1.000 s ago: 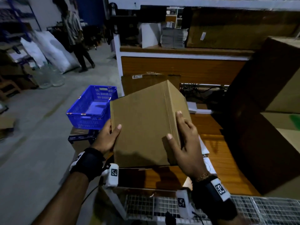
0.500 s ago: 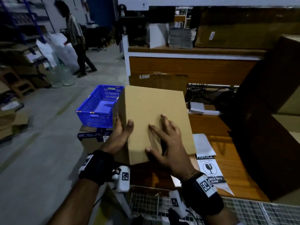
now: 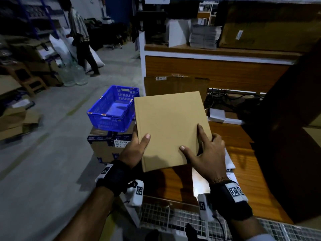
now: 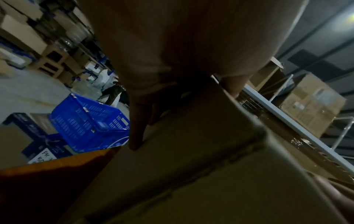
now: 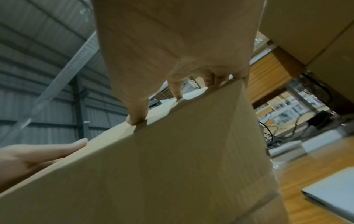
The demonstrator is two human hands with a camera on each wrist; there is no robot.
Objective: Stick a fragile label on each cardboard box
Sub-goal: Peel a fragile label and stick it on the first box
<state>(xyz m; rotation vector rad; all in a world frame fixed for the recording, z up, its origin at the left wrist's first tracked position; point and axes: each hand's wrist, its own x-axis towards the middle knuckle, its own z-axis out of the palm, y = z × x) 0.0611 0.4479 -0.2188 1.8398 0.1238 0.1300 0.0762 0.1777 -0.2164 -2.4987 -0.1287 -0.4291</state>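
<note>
A warehouse: stacked cardboard cartons (image 3: 43,70), blue crate (image 3: 112,110), metal shelving (image 3: 34,23), concrete floor (image 3: 43,162).

box (image 3: 171,129) turned flat-side up — right hand (image 3: 206,153) shifted to edge

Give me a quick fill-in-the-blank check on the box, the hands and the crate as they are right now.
1. The cardboard box is held by ____ hands.
2. The crate left of the box is ____ in colour.
3. The box's upward face carries ____ fragile label.
4. The left hand has its ____ on top of the box; the right hand grips the other side.

Answers: both; blue; no; thumb
</note>
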